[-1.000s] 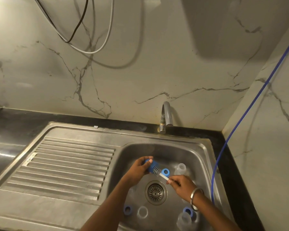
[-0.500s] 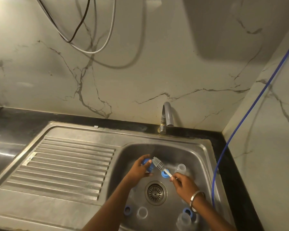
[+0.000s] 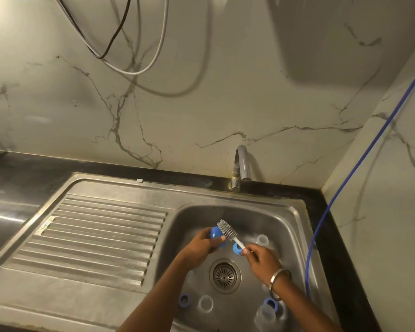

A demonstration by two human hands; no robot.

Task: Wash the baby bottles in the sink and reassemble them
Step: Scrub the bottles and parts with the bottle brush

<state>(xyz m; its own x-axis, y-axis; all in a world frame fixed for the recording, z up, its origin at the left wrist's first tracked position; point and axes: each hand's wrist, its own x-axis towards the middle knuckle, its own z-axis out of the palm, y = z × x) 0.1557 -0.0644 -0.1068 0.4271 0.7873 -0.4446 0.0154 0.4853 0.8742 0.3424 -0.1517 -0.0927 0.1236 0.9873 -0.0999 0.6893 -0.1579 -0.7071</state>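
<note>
Two hands work over the stainless steel sink basin (image 3: 295, 226). The left hand (image 3: 199, 250) curls round a blue plastic bottle cap (image 3: 215, 234), tilting it toward the brush so the bristles can reach it. The right hand (image 3: 261, 259) pinches the white handle of a grey-bristled bottle brush (image 3: 227, 231), its head raised beside the cap, probably just outside it. Loose in the basin lie a blue screw ring (image 3: 237, 248), another blue ring (image 3: 184, 300), a clear round part (image 3: 205, 303), a clear teat (image 3: 262, 240) and a clear plastic bottle (image 3: 265, 317) near the drain strainer (image 3: 225, 275), all awaiting scrubbing and reassembly.
</note>
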